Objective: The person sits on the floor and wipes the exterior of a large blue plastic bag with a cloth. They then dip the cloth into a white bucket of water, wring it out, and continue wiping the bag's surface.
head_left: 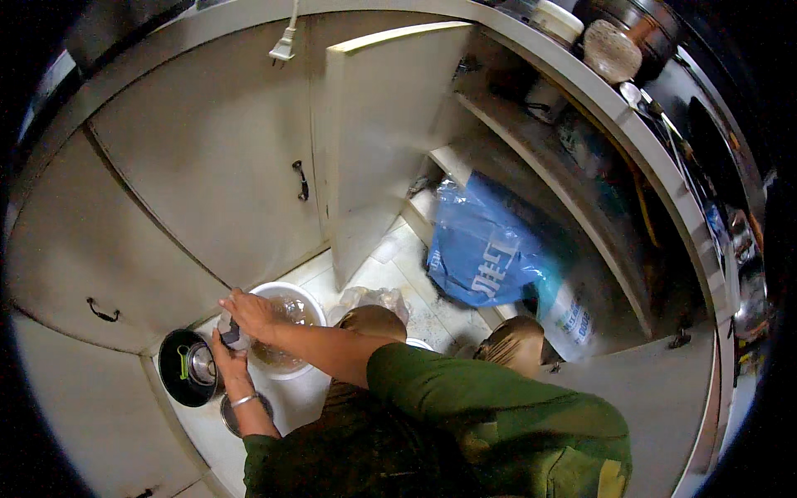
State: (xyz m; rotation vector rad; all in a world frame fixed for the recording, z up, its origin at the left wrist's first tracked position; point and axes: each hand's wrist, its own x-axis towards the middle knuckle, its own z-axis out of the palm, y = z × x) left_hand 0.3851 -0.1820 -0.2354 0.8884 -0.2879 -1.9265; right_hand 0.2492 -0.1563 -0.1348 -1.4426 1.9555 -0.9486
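My right hand point(249, 311) and my left hand point(227, 357) are both closed on a small grey object point(233, 330), which I cannot make out clearly, beside a white basin point(305, 299) of cloudy water. Below them to the left, a black pan point(178, 384) holds a small metal bowl point(201, 365) and a green utensil point(184, 362). A round metal container point(237, 419) is partly hidden behind my left wrist.
An open cabinet door point(380, 124) stands ahead. Inside the cabinet are a shelf point(564, 191), a blue bag point(473, 241) and a clear-and-teal bag point(564, 315). Closed doors point(207, 141) are at left; a plastic bag point(374, 299) lies by my knees; a plug point(282, 46) hangs above.
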